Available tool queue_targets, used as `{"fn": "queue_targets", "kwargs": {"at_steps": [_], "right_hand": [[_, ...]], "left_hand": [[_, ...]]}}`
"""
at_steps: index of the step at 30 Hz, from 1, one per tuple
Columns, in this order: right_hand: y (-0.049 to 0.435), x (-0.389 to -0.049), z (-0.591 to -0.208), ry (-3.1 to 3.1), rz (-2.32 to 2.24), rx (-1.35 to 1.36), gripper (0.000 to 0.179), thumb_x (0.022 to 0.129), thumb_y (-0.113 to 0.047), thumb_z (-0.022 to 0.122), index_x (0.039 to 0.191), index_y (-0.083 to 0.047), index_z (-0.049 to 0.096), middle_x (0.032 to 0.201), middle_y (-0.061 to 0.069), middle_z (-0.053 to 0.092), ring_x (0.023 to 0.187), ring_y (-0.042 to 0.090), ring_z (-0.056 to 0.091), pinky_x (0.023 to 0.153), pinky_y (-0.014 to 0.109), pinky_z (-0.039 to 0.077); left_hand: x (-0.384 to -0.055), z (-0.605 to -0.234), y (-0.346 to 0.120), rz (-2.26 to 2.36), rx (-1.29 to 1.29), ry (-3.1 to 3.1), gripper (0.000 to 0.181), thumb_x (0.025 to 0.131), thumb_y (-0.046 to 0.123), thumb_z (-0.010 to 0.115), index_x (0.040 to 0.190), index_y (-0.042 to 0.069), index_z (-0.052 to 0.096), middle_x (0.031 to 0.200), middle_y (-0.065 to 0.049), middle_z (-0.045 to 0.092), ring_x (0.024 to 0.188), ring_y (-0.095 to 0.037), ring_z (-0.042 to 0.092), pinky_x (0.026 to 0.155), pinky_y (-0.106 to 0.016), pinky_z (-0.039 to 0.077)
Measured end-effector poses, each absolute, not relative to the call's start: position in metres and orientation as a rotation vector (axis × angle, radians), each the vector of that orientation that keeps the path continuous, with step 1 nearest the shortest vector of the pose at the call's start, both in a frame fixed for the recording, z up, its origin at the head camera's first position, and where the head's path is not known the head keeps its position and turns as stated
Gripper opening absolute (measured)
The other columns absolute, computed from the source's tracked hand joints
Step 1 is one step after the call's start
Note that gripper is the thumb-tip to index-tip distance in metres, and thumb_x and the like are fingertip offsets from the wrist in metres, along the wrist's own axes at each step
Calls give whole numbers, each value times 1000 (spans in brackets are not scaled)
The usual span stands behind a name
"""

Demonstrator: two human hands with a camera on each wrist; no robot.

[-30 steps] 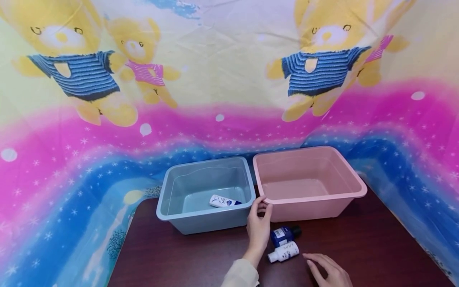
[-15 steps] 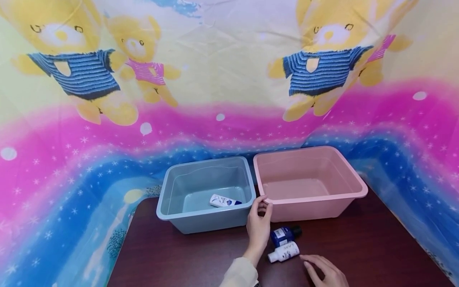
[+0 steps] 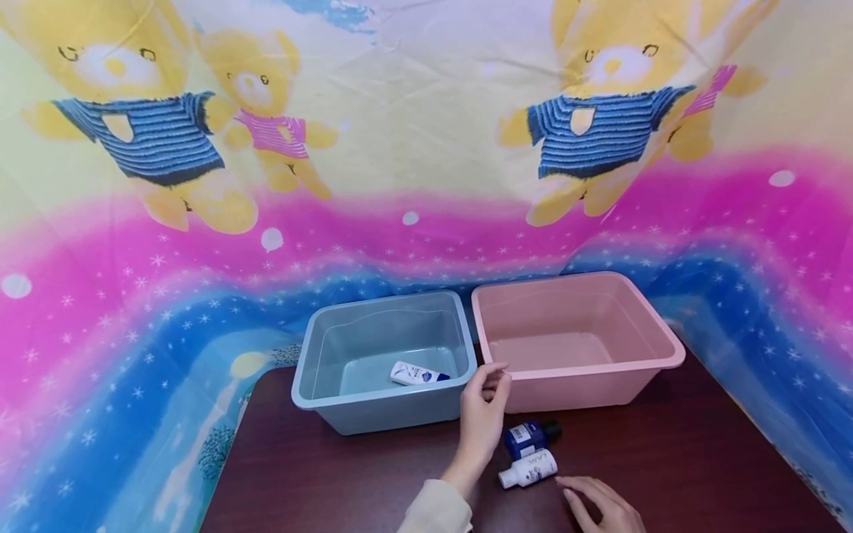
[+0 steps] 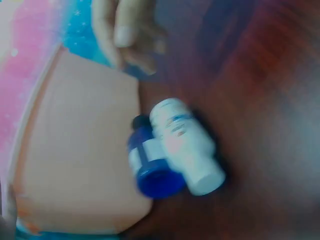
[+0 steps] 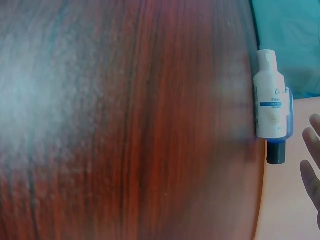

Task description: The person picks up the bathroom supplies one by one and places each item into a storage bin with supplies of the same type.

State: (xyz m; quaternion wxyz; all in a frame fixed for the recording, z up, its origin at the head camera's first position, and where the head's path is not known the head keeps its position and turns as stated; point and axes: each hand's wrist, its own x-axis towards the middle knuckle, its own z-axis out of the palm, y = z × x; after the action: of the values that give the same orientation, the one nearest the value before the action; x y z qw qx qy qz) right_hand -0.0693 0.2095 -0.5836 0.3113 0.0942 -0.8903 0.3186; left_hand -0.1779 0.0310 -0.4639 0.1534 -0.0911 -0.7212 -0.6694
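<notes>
My left hand (image 3: 481,414) is at the near left corner of the pink tub (image 3: 573,389), fingers loosely bent around a gap. Whether its fingertips touch the rim I cannot tell. On the table lie a dark blue bottle (image 3: 523,440) with a black cap and a white bottle (image 3: 528,468) in front of it, side by side and seemingly touching. My right hand (image 3: 602,505) hovers just right of the white bottle, relaxed, holding nothing. Its fingers (image 5: 312,145) show at the right wrist view's edge. In the left wrist view the white bottle (image 4: 185,145) partly covers the blue one.
A blue-grey tub (image 3: 393,407) stands left of the pink one, with a white tube (image 3: 416,374) with a dark blue cap lying inside. The dark wooden table (image 3: 320,474) extends in front of both tubs. Behind hangs a cloth (image 3: 426,148) printed with bears.
My left fingertips have shifted slightly right at the pink tub's corner, and the thumb has lifted a little. The right hand has drifted slightly left towards the white bottle. Bottles and tubs stay put.
</notes>
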Motion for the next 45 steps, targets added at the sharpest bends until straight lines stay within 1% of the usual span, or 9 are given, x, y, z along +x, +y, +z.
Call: {"fn": "queue_targets", "kwargs": {"at_steps": [5, 11, 15, 18, 21, 27, 32, 40, 45], "right_hand": [[208, -68, -584, -2351, 866, 254, 35, 68, -6, 80, 97, -25, 72, 92, -18, 65, 89, -10, 54, 79, 4, 35], [205, -69, -583, -2349, 866, 261, 35, 68, -6, 79, 97, -24, 72, 92, -18, 65, 88, -9, 55, 79, 3, 35], [203, -69, -583, -2354, 875, 267, 34, 69, -6, 79, 97, -24, 73, 93, -17, 65, 89, -8, 55, 81, 3, 34], [203, -68, -584, -2355, 878, 265, 34, 69, -6, 79, 97, -26, 72, 92, -18, 65, 88, -7, 56, 80, 4, 36], [203, -66, -586, -2349, 885, 261, 36, 69, -5, 79, 97, -27, 72, 92, -18, 65, 87, -6, 57, 79, 4, 36], [205, -66, -588, -2325, 897, 285, 36, 68, -3, 79, 96, -25, 72, 93, -18, 65, 86, -4, 58, 80, 4, 35], [206, -68, -586, -2343, 880, 297, 37, 68, -4, 79, 97, -25, 72, 93, -17, 65, 88, -6, 56, 81, 4, 35], [202, -76, -580, -2339, 853, 367, 38, 65, -4, 80, 96, -25, 72, 90, -19, 64, 86, -7, 55, 77, 6, 37], [205, -82, -575, -2339, 871, 458, 38, 67, -2, 78, 97, -25, 71, 91, -18, 63, 87, -4, 56, 79, 8, 37]], "left_hand": [[-204, -462, 24, -1793, -425, -2054, 17, 90, 16, 61, 107, 17, 66, 94, 2, 61, 82, -12, 57, 70, -27, 51], [-232, -458, 7, -1504, -435, -2287, 18, 89, 23, 62, 107, 22, 66, 94, 8, 59, 86, -15, 57, 73, -30, 48], [-244, -455, -4, -1317, -467, -2485, 23, 89, 33, 61, 111, 27, 65, 100, 11, 58, 97, -18, 57, 82, -32, 45], [-250, -453, -11, -1227, -532, -2601, 27, 89, 40, 59, 114, 29, 62, 109, 10, 58, 106, -15, 54, 91, -36, 42], [-255, -451, -16, -1155, -602, -2670, 31, 88, 44, 59, 116, 30, 61, 117, 11, 57, 113, -13, 50, 95, -38, 40], [-258, -450, -23, -1093, -697, -2751, 40, 82, 43, 67, 118, 29, 61, 123, 12, 54, 118, -12, 47, 97, -39, 39], [-259, -450, -23, -1046, -718, -2847, 49, 80, 51, 66, 123, 32, 58, 131, 11, 49, 125, -14, 42, 99, -42, 37], [-261, -451, -22, -1029, -736, -2828, 47, 79, 51, 67, 122, 32, 59, 130, 11, 49, 124, -14, 42, 98, -42, 39], [-261, -451, -21, -1024, -741, -2810, 46, 79, 51, 67, 121, 32, 60, 130, 11, 50, 124, -14, 43, 99, -42, 39]]}}
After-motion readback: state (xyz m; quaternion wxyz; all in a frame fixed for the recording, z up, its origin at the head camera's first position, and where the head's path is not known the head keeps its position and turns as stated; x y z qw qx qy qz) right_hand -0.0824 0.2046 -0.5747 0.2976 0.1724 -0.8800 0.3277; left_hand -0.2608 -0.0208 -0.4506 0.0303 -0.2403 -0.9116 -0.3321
